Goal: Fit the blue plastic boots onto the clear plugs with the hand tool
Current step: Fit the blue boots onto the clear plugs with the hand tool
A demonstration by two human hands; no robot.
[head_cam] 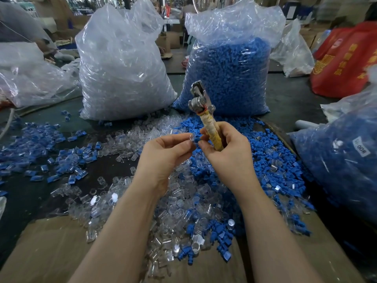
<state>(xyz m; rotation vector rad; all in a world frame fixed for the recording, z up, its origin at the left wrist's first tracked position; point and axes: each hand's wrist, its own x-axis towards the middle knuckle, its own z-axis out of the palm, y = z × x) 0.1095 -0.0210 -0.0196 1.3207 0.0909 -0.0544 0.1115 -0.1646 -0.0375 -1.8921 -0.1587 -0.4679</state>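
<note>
My left hand [165, 152] pinches a clear plug [190, 138] at its fingertips, above the middle of the table. My right hand [226, 146] grips the hand tool [206, 117] by its tape-wrapped yellow handle, metal head pointing up and away. Its thumb and forefinger also pinch a small blue boot [197, 139], which touches the clear plug. Loose clear plugs [130, 139] and loose blue boots [271, 160] lie heaped on the dark table below both hands.
A big bag of clear plugs [122, 64] and a big bag of blue boots [230, 74] stand behind the heaps. Joined blue-and-clear pieces [38, 148] lie at left. Another blue-filled bag [342, 156] sits at right, a red bag [344, 60] beyond. Cardboard [47, 250] covers the near edge.
</note>
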